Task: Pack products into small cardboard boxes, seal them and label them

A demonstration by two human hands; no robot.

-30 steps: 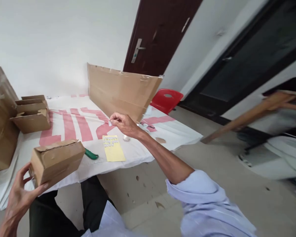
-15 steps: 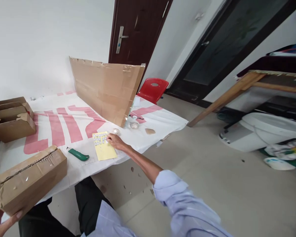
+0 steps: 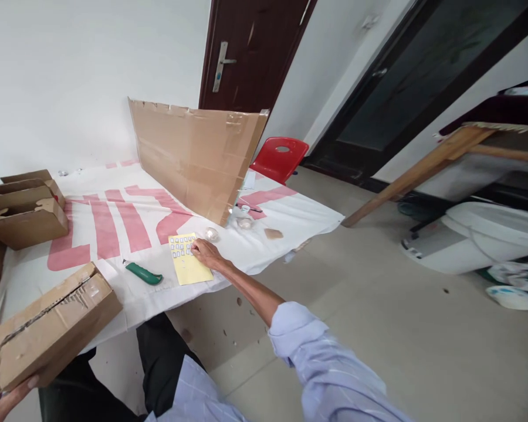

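Observation:
At the lower left, my left hand (image 3: 11, 395) grips the near end of a closed, taped cardboard box (image 3: 64, 328), thumb along its lower side. The box lies tilted at the table's front edge. My right hand (image 3: 206, 253) is over the upper right part of a yellow sheet (image 3: 192, 271) marked with rows of small dark-outlined rectangles. Its fingers are pinched together against the sheet; whatever they hold is too small to make out. A green utility knife (image 3: 144, 274) rests on the cloth between the box and the sheet.
Open cardboard boxes (image 3: 24, 225) stand at the table's left. A large cardboard panel (image 3: 193, 155) is propped upright at the back. Rolls of clear tape (image 3: 211, 234) and a brown scrap (image 3: 273, 234) lie right of it. Behind is a red chair (image 3: 280, 158); a white bucket (image 3: 488, 234) stands right.
The view has shifted slightly, so the table appears a little farther right. My left hand stays on the box, and my right fingers remain pinched at nearly the same spot on the sheet.

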